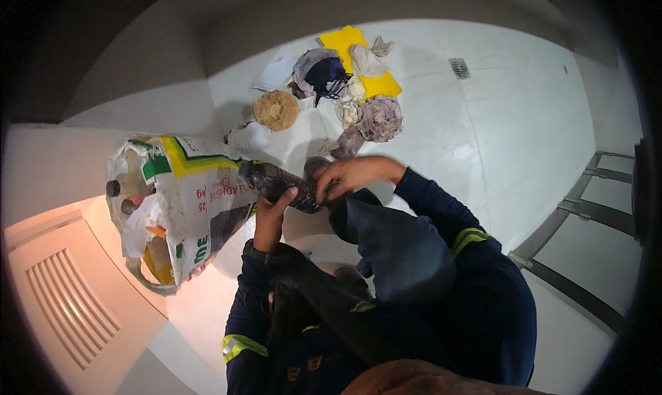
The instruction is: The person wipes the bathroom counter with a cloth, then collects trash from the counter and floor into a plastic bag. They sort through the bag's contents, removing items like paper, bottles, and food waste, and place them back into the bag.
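A dark plastic bottle [279, 185] lies tilted in front of me, its capped end toward the sack on the left. My left hand [271, 219] is closed round its lower side, the thumb along the bottle. At the bottle's other end is my right hand [355, 173], slightly blurred, with bent fingers close together; what they pinch cannot be made out. Just beyond those fingers sits a small round grey object [317, 166], partly hidden by the hand. A big white, green and yellow adhesive sack [207, 195] lies left of the bottle, holding plastic bottles and other litter at its open mouth.
On the pale floor ahead lie a round tan fibrous disc [276, 111], a greyish-purple bundle [381, 118], yellow sheets [345, 43], dark cloth [325, 76] and crumpled pale pieces [367, 61]. A floor drain [458, 68] lies farther right. A louvred door [72, 305] stands at left, a metal rack [579, 209] at right.
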### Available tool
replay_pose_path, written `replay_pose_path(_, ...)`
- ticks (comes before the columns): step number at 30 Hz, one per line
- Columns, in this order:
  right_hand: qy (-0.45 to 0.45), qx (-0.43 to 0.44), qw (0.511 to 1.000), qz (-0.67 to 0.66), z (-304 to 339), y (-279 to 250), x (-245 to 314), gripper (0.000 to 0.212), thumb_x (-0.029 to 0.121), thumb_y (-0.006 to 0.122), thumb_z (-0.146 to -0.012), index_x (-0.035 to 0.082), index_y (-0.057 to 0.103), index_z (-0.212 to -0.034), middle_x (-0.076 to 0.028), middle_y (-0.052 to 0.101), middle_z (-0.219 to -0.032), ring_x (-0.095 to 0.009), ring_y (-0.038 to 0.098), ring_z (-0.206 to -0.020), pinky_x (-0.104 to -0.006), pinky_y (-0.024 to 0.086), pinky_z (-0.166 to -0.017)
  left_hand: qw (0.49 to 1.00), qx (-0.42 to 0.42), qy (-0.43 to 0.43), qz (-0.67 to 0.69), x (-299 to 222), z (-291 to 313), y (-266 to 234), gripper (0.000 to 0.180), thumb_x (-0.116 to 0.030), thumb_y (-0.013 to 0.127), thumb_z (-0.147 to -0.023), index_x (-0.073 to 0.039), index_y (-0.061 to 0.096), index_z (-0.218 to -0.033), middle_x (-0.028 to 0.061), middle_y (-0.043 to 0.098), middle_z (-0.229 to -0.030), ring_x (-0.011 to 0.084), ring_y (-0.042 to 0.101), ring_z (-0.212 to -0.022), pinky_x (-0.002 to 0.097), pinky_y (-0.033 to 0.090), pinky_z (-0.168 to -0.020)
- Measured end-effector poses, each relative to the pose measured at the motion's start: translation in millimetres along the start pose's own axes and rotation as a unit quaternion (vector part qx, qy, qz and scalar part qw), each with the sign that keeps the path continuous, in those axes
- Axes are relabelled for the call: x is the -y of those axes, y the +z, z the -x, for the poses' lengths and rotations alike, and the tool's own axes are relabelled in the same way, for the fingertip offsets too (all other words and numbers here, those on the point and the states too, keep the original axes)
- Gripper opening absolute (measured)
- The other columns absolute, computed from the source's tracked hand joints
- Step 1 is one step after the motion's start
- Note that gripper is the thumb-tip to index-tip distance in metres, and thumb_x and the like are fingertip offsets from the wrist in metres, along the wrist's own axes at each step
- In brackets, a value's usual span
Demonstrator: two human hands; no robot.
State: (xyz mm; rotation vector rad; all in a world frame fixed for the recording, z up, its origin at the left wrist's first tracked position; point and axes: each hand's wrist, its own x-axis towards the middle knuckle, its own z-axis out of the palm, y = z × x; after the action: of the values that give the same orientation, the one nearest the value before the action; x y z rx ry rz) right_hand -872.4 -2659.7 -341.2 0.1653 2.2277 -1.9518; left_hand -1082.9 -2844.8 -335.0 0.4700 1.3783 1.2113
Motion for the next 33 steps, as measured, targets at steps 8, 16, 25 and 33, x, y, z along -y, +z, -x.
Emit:
replay_pose_path(8,0.447,-0.512,0.67,0.299,97.8,-62.1,-226.1,0.064,0.043,0.078,-0.079,-0.001,0.06,-0.121,-0.025,0.07,-0.108,-0.043,0.066,-0.105,-0.0494,0.054,-0.091,0.941,-0.075,0.18,-0.275,53.7,-27.6,-45.7,0.036,-0.006,0.084,-0.081,-0.002,0.067,-0.112,0.0101,0.073,-0.108,0.0194,0.069,-0.102,0.0353,0.052,-0.094)
replay_pose_path(16,0.495,-0.407,0.756,0.131,122.7,-46.0,-199.8,0.067,0.061,0.074,-0.077,0.007,0.071,-0.118,-0.02,0.072,-0.115,-0.04,0.068,-0.108,-0.0447,0.055,-0.093,0.924,-0.076,0.17,-0.334,113.1,-54.3,-71.2,0.066,-0.01,0.087,-0.073,-0.002,0.056,-0.13,0.0213,0.052,-0.141,0.0357,0.052,-0.131,0.0451,0.042,-0.11)
replay_pose_path(25,0.328,-0.288,0.884,0.165,120.5,-108.8,-137.9,0.042,0.022,0.074,-0.075,0.002,0.068,-0.111,-0.021,0.07,-0.111,-0.034,0.067,-0.105,-0.0418,0.052,-0.093,0.929,-0.071,0.157,-0.329,121.0,-54.2,-73.1,0.074,-0.01,0.088,-0.07,-0.005,0.053,-0.136,0.024,0.05,-0.143,0.0421,0.047,-0.135,0.0486,0.04,-0.114)
replay_pose_path(33,0.359,-0.272,0.792,0.412,-18.1,-107.7,-172.1,0.11,0.043,0.087,-0.067,0.027,0.029,-0.16,-0.031,0.024,-0.161,-0.051,0.042,-0.138,-0.0548,0.046,-0.107,0.935,-0.037,0.124,-0.329,105.5,-35.8,-68.6,0.078,-0.003,0.083,-0.072,-0.002,0.049,-0.142,0.0226,0.052,-0.139,0.0402,0.049,-0.132,0.0463,0.045,-0.111)
